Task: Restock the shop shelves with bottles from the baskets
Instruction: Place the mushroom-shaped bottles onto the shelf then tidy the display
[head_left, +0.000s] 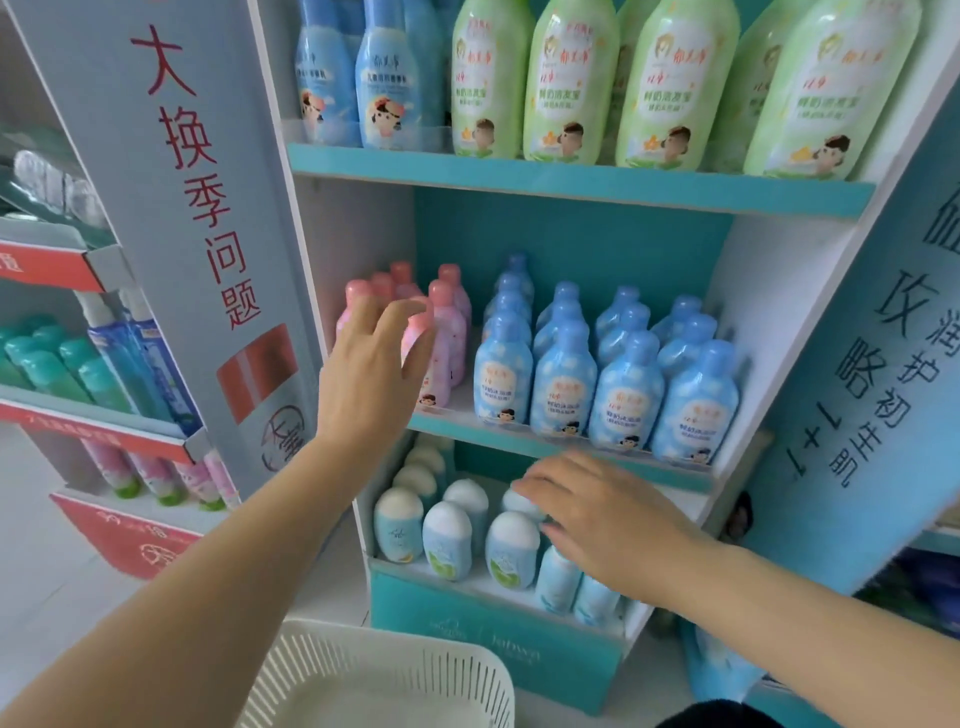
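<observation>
over pink bottles (442, 292), left fingers (399, 313) spread, right fingers (537, 484) touching white caps (511, 527)

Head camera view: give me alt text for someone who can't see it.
A person's left hand reaches the pink bottles on a display's middle shelf, while the right hand rests on white-capped bottles on the shelf below. A white basket sits in front.

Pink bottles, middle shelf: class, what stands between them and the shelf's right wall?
In the head view, four rows of blue bottles fill the stretch between the pink bottles and the right wall.
</observation>
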